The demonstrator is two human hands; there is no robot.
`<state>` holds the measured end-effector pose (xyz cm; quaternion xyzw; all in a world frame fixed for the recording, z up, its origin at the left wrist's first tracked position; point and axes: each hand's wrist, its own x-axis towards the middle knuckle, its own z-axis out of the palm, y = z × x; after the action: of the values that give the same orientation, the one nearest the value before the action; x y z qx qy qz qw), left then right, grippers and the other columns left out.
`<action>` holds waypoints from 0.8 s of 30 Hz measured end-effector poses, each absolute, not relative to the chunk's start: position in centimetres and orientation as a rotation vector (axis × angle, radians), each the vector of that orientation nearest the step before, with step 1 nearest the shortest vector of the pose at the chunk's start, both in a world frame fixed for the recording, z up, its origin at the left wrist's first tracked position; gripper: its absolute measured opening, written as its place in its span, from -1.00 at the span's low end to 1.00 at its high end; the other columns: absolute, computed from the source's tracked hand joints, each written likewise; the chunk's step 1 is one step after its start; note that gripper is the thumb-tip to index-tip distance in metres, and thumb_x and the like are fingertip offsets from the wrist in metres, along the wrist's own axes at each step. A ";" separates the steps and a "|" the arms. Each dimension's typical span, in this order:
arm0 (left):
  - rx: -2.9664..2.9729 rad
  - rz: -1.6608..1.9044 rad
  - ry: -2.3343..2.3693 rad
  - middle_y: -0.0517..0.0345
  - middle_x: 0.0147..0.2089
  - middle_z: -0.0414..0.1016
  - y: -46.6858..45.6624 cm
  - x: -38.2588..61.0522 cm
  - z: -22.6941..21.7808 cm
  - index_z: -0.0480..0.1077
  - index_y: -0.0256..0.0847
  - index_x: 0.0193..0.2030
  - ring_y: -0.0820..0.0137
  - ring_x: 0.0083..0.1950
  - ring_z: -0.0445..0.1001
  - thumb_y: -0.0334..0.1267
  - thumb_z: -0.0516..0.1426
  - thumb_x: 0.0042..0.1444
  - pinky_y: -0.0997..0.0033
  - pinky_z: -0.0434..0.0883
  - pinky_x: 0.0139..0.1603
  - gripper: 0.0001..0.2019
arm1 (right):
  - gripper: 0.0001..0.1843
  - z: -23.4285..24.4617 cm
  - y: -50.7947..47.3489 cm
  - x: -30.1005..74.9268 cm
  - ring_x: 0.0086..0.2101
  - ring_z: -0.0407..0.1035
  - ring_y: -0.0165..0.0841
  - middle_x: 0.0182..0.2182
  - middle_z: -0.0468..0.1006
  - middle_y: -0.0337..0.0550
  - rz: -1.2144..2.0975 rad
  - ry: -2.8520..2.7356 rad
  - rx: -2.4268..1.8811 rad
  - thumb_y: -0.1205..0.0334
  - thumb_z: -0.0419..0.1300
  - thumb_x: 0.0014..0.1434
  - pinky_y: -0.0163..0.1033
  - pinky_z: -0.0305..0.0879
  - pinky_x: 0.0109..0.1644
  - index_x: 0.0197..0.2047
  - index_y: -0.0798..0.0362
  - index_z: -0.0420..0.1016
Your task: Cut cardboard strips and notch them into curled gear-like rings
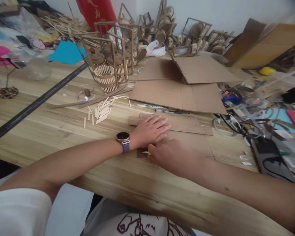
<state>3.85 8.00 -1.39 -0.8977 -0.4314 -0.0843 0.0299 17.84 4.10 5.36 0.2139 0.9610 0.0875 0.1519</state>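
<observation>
My left hand [151, 130], with a watch on its wrist, lies flat with fingers stretched out on a strip of brown cardboard [184, 124] on the wooden table [51, 131]. My right hand [173, 154] is curled just in front of it, pinching a small tool with a yellow tip [148, 152] against the edge of the cardboard. What the tool is I cannot make out. A small dark piece of card [140, 152] lies under the tool's tip.
Several short bamboo sticks [102, 111] lie left of the hands. Woven bamboo baskets in frames [108, 65] stand behind them, flat cardboard sheets [186, 85] beyond the hands, a pen [172, 111], tape rolls, wires and a phone [270, 157] at the right.
</observation>
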 end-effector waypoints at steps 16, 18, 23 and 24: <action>-2.781 -0.229 -1.344 0.09 0.46 0.10 8.0 3.9 -1.4 0.13 -0.11 0.40 0.17 0.46 0.03 0.01 -0.16 0.42 0.09 0.03 0.39 -0.50 | -0.85 5.2 3.9 17.1 -0.36 0.53 -0.14 -0.43 0.63 0.10 0.356 2.722 0.484 0.44 0.13 0.19 -0.23 0.17 -0.40 -0.28 0.16 0.54; -2.783 -0.221 -1.336 0.08 0.46 0.09 8.0 3.8 -1.4 0.13 -0.12 0.40 0.16 0.46 0.03 0.01 -0.16 0.42 0.08 0.02 0.40 -0.49 | -0.84 5.1 4.0 16.9 -0.36 0.53 -0.16 -0.44 0.63 0.09 0.341 2.710 0.484 0.48 0.13 0.16 -0.24 0.18 -0.40 -0.27 0.16 0.54; -2.800 -0.180 -1.314 0.08 0.47 0.07 7.9 3.7 -1.1 0.10 -0.14 0.41 0.14 0.46 0.02 0.00 -0.17 0.42 0.07 0.02 0.40 -0.48 | -0.80 5.1 4.1 17.0 -0.39 0.51 -0.19 -0.46 0.62 0.08 0.324 2.709 0.506 0.51 0.11 0.12 -0.25 0.15 -0.43 -0.27 0.15 0.54; -2.801 -0.173 -1.315 0.08 0.47 0.06 7.9 3.7 -1.0 0.10 -0.14 0.41 0.15 0.46 0.03 0.00 -0.17 0.42 0.07 0.02 0.40 -0.48 | -0.80 5.2 4.1 17.0 -0.39 0.50 -0.19 -0.47 0.61 0.07 0.330 2.708 0.496 0.52 0.12 0.12 -0.26 0.14 -0.43 -0.28 0.15 0.54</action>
<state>3.65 7.89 -1.01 -0.9036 -0.4241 -0.0558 0.0213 17.01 4.12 5.15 0.1758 0.9601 0.1168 0.1833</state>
